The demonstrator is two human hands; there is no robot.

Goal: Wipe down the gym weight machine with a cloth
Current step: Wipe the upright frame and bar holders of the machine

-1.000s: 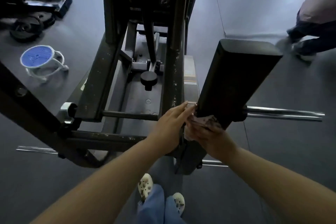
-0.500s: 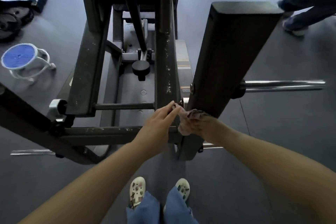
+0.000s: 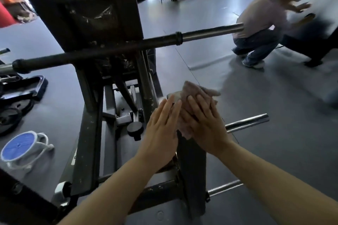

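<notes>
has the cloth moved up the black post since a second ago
Yes. The cloth has travelled from the base of the upright black post, level with the chrome peg, up to the post's top end, under the right hand.

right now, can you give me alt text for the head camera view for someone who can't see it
A person's right hand presses a pinkish cloth flat on top of a dark upright post of a gym weight machine, left hand flat beside it. A long barbell bar crosses behind, and another person crouches on the grey floor.
</notes>
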